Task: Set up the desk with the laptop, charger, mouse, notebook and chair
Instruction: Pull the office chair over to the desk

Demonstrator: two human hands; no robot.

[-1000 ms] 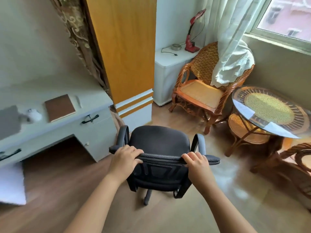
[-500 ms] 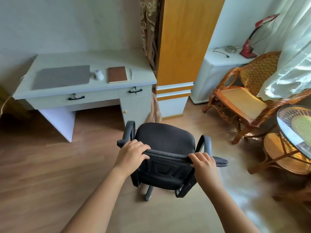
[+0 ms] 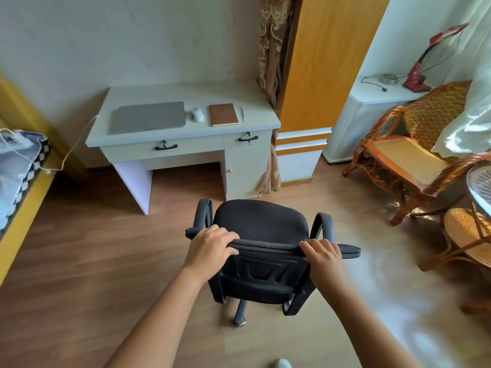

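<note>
Both hands grip the top of a black chair (image 3: 261, 227) that stands on the wood floor (image 3: 79, 261), well apart from the desk (image 3: 186, 92).

The left hand (image 3: 210, 247) is closed over the left end of the chair's top edge, fingers curled over the front; the right hand (image 3: 322, 254) is closed over the right end of the same edge, its fingers wrapped over the rim. The seat lies just beyond both hands, facing the desk, with an armrest on each side. On the desk the shut laptop (image 3: 148, 117) lies at the left, a white mouse (image 3: 198, 115) just beside it, then a brown notebook (image 3: 223, 114) and a pen (image 3: 242, 114) at the right. A white cable (image 3: 77, 144) runs from the desk's left edge down toward the bed (image 3: 21, 216).
</note>
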